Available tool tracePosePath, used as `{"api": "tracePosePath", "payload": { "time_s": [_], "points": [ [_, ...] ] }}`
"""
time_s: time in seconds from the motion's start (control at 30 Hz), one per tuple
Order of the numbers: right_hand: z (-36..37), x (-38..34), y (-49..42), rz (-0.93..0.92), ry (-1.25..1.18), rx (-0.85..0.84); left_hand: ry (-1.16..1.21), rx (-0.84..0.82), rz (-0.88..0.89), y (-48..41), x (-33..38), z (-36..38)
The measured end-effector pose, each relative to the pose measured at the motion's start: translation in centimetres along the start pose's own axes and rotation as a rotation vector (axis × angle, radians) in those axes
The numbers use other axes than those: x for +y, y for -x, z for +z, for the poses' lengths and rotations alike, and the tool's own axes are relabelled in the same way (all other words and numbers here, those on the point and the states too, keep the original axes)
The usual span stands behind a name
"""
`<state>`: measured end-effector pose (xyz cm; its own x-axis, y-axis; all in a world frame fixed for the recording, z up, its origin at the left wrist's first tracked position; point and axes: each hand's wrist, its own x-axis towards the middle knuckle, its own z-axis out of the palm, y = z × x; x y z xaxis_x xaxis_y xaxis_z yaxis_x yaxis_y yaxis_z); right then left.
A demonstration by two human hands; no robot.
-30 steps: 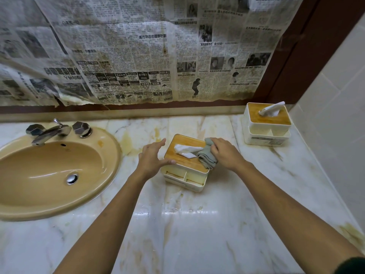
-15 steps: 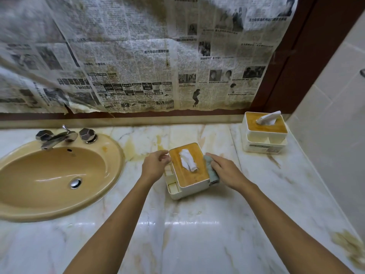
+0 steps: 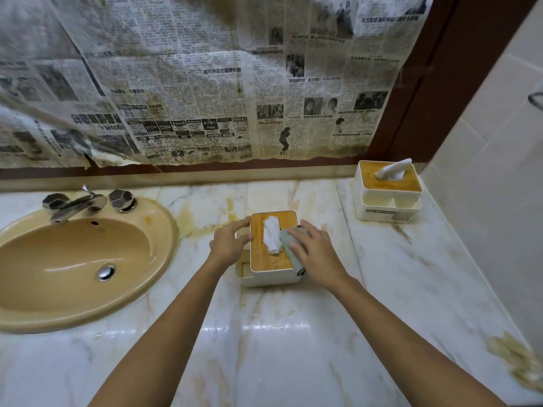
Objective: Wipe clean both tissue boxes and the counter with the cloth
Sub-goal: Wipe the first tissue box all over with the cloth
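A white tissue box with a wooden lid (image 3: 264,261) stands mid-counter, a white tissue lying flat on its lid. My left hand (image 3: 227,243) grips the box's left side. My right hand (image 3: 316,254) presses a grey-green cloth (image 3: 289,249) onto the right part of the lid. A second, like tissue box (image 3: 388,190) stands in the far right corner with a tissue sticking up. The marble counter (image 3: 273,348) carries yellow-brown stains.
A tan oval sink (image 3: 73,265) with a chrome tap (image 3: 76,202) is set into the counter on the left. Stained newspaper (image 3: 191,83) covers the wall behind. A tiled wall (image 3: 499,171) closes the right side. Brown grime (image 3: 517,362) lies at the counter's near right edge.
The box has been turned so its long side runs away from me. My right hand moved the cloth from the box's right side onto the lid. My left hand stays on the left side.
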<state>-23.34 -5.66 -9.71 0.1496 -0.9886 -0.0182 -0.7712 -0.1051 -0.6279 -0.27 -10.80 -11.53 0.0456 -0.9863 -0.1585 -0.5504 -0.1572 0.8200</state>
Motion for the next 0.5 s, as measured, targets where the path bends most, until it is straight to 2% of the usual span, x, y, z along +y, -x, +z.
{"api": "tracePosePath", "payload": {
  "time_s": [0.07,0.23,0.5],
  "points": [
    [0.8,0.3,0.9,0.034,0.209,-0.119,-0.001,-0.001,0.013,0.0,-0.3,0.0],
    [1.4,-0.2,1.9,0.06,0.403,-0.109,-0.038,-0.009,0.026,-0.1,-0.4,0.3],
    [0.7,-0.4,-4.8,0.197,0.338,-0.158,-0.177,0.011,0.018,0.5,0.5,0.3]
  ]
}}
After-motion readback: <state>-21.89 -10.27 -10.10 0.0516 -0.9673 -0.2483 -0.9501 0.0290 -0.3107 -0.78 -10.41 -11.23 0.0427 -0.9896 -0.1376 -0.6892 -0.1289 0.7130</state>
